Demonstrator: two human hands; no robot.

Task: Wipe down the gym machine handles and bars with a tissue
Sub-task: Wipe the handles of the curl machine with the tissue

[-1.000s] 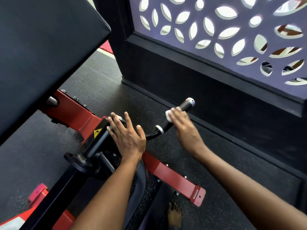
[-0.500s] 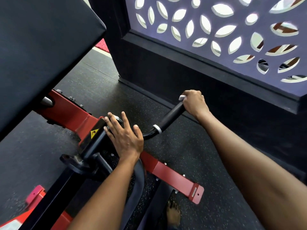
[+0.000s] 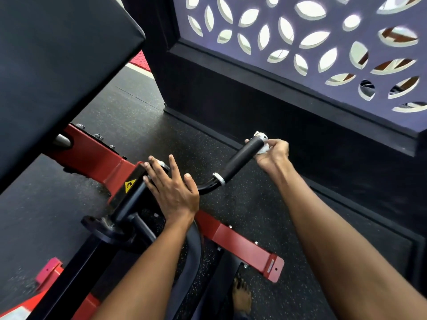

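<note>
Head view looks down on your two bare arms reaching over a red and black gym machine. Take the black handle grip (image 3: 239,158) as the landmark: it rises diagonally from a silver collar (image 3: 219,178) toward a silver end cap (image 3: 261,136). Your right hand (image 3: 272,154) sits just beside the upper end of the grip, fingers curled and pinching a small white tissue (image 3: 263,149) against the grip's side near the cap. A fingertip shows past the far side of the grip.

Below and to the left of the grip, past the collar, the bar bends into a black tube (image 3: 205,184) and runs under your left hand (image 3: 171,190). That hand lies flat with its fingers straight and spread, holding nothing, resting on the black pivot housing (image 3: 129,197), which carries a yellow warning sticker (image 3: 130,186).

Further left of the grip stands a large black pad (image 3: 57,65). A red frame bar (image 3: 242,248) runs along the speckled floor below the grip, and behind the grip rises a purple cut-out screen (image 3: 300,28). A bare foot (image 3: 241,296) shows near the lower edge.
</note>
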